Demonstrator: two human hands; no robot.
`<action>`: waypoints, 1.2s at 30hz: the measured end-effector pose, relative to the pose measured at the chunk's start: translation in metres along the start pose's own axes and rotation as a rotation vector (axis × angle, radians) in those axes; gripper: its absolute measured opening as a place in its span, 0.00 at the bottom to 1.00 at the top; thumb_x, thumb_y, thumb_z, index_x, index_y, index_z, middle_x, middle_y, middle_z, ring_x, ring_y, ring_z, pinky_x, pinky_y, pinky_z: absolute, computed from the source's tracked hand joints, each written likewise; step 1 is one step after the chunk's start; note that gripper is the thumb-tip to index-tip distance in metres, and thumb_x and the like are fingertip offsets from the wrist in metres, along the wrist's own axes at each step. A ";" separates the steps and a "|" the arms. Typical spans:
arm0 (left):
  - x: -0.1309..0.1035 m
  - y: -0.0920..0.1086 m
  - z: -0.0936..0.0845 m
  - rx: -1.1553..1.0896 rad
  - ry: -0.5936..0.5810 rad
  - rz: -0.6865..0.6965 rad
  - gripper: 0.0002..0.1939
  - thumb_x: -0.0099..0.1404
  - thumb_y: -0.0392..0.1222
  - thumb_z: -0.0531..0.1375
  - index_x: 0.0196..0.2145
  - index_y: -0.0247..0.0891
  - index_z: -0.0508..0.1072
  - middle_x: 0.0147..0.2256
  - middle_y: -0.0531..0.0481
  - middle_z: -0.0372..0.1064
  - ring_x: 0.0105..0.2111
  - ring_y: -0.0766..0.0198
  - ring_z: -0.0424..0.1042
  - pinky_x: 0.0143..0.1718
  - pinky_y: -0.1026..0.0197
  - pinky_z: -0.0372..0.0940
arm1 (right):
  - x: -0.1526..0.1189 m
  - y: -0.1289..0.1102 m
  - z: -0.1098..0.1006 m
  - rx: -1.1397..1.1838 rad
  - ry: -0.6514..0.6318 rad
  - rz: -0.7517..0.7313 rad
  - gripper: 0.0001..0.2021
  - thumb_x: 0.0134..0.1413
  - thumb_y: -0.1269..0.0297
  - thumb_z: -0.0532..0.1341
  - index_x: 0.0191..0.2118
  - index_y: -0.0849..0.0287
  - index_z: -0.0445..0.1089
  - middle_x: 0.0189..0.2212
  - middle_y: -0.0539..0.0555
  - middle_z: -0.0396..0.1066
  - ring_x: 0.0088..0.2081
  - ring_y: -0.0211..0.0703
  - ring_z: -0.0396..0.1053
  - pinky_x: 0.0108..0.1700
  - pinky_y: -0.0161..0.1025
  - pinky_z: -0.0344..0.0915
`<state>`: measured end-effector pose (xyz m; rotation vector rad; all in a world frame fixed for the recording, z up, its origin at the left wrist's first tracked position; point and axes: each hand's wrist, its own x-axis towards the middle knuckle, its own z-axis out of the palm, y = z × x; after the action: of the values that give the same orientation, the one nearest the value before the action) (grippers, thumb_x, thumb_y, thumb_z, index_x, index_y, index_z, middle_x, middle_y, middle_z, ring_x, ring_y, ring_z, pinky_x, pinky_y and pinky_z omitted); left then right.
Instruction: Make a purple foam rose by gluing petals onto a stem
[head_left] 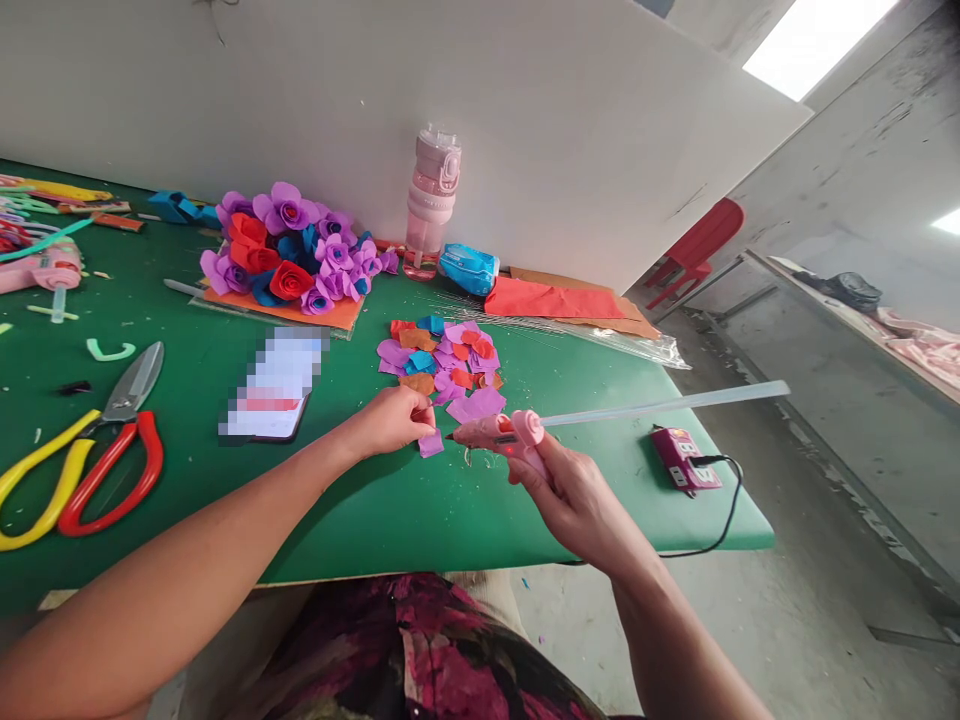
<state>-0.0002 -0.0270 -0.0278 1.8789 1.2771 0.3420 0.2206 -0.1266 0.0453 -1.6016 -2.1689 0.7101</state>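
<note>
My right hand is wrapped round the handle of a pink glue gun, and a long clear glue stick juts out of its back to the right. The gun's nozzle points left, close to a small purple paper piece. My left hand pinches that piece between thumb and fingers, just above the table. Right behind my hands lies a loose heap of cut paper petals in purple, red, blue and brown. A larger purple petal lies at the heap's near side.
Finished paper flowers sit at the back left, near a phone. Large scissors and another pink glue gun lie left. A pink bottle stands by the wall. A maroon box with a black cable is at right.
</note>
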 end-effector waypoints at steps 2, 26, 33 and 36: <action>0.000 0.000 0.000 0.003 0.002 0.002 0.07 0.48 0.38 0.56 0.23 0.37 0.74 0.24 0.51 0.74 0.28 0.61 0.71 0.27 0.64 0.57 | 0.001 -0.001 0.003 -0.003 -0.027 -0.008 0.14 0.64 0.61 0.48 0.51 0.57 0.63 0.30 0.53 0.72 0.28 0.42 0.68 0.30 0.34 0.61; -0.001 0.002 -0.001 -0.002 0.006 0.010 0.07 0.48 0.38 0.56 0.23 0.37 0.75 0.23 0.51 0.74 0.28 0.61 0.71 0.27 0.64 0.58 | 0.006 0.002 0.016 -0.059 -0.074 -0.012 0.14 0.63 0.60 0.48 0.49 0.57 0.64 0.27 0.52 0.71 0.26 0.42 0.67 0.28 0.34 0.57; -0.001 0.003 -0.001 0.010 -0.002 0.005 0.07 0.48 0.38 0.56 0.23 0.37 0.75 0.23 0.51 0.74 0.28 0.61 0.71 0.27 0.64 0.57 | 0.007 0.003 0.018 -0.066 -0.102 0.012 0.12 0.63 0.61 0.48 0.46 0.59 0.63 0.30 0.53 0.72 0.27 0.42 0.67 0.30 0.34 0.56; -0.001 0.003 -0.002 0.010 -0.007 -0.001 0.07 0.48 0.38 0.56 0.23 0.37 0.74 0.24 0.51 0.74 0.28 0.61 0.71 0.27 0.64 0.57 | 0.006 0.002 0.018 -0.074 -0.100 0.007 0.12 0.64 0.61 0.48 0.47 0.58 0.63 0.31 0.53 0.73 0.28 0.43 0.68 0.30 0.34 0.56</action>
<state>0.0000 -0.0280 -0.0244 1.8868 1.2769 0.3283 0.2108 -0.1233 0.0293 -1.6445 -2.2860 0.7342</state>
